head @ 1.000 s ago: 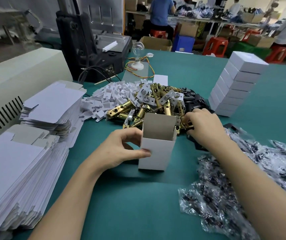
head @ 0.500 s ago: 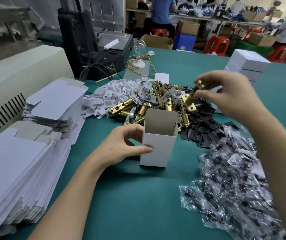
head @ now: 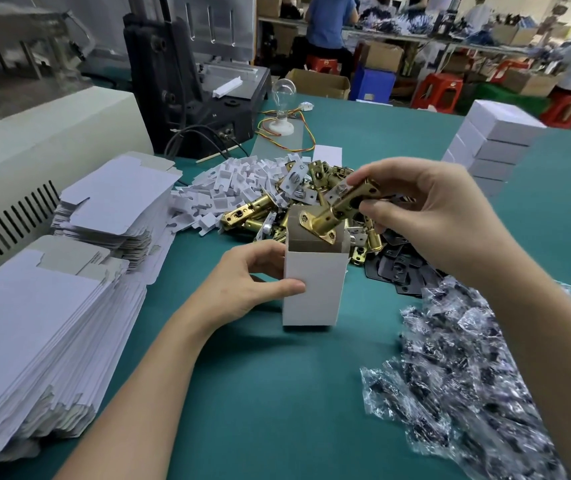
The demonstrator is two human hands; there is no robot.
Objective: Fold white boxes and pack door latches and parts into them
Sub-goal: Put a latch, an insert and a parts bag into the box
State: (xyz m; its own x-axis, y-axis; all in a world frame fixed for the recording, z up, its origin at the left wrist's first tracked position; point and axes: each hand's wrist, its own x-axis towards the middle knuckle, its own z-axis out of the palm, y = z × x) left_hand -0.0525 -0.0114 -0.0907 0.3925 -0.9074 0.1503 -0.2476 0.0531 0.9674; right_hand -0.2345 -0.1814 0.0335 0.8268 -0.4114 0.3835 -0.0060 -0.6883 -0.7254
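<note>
The matte green table [head: 277, 410] is hemmed on the left by stacks of flat white card blanks [head: 35, 323] and on the right by a heap of crinkled clear bags [head: 467, 393]; a bare strip is left between them. A tangled pile of brass latches [head: 260, 213] lies just behind the upright, open-topped white box [head: 311, 289], which is gripped by the left hand [head: 242, 292], thumb on its front face. A smooth tubular brass latch [head: 339, 209] is pinched, tilted, by the right hand [head: 433, 216], its flat faceplate just over the box's open top.
</note>
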